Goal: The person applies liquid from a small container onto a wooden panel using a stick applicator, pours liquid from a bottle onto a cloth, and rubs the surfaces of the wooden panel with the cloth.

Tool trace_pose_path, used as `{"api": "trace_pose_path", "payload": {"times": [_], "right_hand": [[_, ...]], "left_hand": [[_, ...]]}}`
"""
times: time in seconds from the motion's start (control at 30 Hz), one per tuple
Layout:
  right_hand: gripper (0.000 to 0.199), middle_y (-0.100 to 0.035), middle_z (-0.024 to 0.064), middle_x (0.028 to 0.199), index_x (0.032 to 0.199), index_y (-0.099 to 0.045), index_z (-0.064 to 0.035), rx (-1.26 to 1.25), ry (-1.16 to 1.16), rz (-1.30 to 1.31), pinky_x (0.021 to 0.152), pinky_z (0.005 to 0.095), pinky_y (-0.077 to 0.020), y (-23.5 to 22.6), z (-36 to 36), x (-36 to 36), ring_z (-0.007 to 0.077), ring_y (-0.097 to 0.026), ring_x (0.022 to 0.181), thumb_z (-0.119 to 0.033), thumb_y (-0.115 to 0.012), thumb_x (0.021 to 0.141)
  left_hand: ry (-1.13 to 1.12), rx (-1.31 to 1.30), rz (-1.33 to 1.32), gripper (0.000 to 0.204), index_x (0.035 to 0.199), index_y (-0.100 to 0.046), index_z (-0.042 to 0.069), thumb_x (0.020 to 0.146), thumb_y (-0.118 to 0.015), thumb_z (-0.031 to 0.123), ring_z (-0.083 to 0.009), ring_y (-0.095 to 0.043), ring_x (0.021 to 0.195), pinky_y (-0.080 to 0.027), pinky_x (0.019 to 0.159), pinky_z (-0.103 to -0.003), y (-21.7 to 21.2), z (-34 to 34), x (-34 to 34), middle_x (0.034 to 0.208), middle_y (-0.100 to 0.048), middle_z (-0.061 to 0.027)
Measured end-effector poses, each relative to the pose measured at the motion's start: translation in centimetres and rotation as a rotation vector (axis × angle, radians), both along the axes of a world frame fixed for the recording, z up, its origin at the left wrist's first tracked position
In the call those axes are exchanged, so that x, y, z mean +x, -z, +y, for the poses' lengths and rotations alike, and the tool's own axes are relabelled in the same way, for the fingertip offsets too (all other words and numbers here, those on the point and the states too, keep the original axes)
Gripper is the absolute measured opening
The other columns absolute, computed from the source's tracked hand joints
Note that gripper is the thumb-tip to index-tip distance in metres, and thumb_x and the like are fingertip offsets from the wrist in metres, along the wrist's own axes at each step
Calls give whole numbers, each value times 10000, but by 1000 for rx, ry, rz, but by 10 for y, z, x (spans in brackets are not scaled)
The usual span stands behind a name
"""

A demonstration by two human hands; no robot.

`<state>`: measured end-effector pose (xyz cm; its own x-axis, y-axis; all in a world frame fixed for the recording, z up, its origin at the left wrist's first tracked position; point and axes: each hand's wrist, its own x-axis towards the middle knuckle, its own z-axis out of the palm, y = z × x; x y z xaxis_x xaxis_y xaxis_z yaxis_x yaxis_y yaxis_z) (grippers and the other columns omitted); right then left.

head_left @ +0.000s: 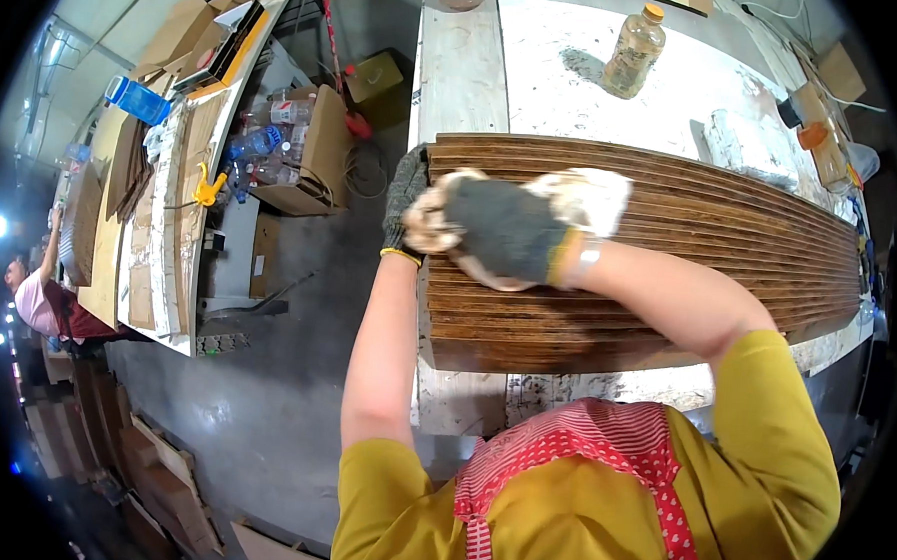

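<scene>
A stack of dark brown wooden boards (661, 224) lies on the white-topped table, their long edges side by side like ridges. My right hand (506, 229), in a dark glove with a yellow cuff, is closed on a stained whitish rag (584, 198) and presses it onto the boards near their left end. Motion blurs the fingers and part of the rag. My left hand (404, 203), gloved the same way, lies along the left end of the stack with its fingers stretched away from me. The rag hides part of that hand.
A plastic bottle with an orange cap (635, 53) stands beyond the stack, near a plastic-wrapped white bundle (753, 148). On the left, a second table (175, 238) carries cardboard and a yellow tool. A carton of empty bottles (314, 159) sits between the tables. Another person (52, 303) works far left.
</scene>
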<state>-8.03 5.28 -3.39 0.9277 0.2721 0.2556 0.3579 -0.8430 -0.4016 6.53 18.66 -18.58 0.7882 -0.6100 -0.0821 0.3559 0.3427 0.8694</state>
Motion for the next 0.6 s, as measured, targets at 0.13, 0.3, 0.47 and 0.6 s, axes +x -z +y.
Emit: {"api": "trace_pose_path", "payload": {"times": [0.13,0.3,0.47,0.6], "right_hand": [[239,-598,125,939,953,-631,-63,-118,199,181,765,376,-502,1,-24,-25,277,-609,899,-119,-704,732],[181,-615,152,937,897,-613,-17,-152,40,114,800,392,-499,-6,37,27,310,-614,888,-154,-634,781],[185,-610,132,980,948,-626,-69,193,-6,-68,807,329,-498,-13,-47,10,255,-606,871,-228,-536,918],[211,-595,148,941,1077,-621,-19,-82,283,-70,754,351,-528,6,-157,-19,260,-604,817,-87,-577,882]], "left_hand": [[-206,463,-577,418,1393,-428,34,988,-451,138,-229,-506,1213,-384,1047,-321,47,2,3,1328,-526,-139],[460,-813,128,498,1351,-425,-50,929,-441,214,-139,-569,1054,-448,947,-320,64,22,30,1221,-581,-109],[99,-152,-262,308,1229,-573,75,969,-488,216,-152,-562,1025,-452,918,-296,9,6,16,1086,-607,-46],[-207,523,-852,336,1280,-534,45,1023,-386,202,-165,-521,1145,-389,1007,-294,-23,-17,-4,1272,-546,-79]]}}
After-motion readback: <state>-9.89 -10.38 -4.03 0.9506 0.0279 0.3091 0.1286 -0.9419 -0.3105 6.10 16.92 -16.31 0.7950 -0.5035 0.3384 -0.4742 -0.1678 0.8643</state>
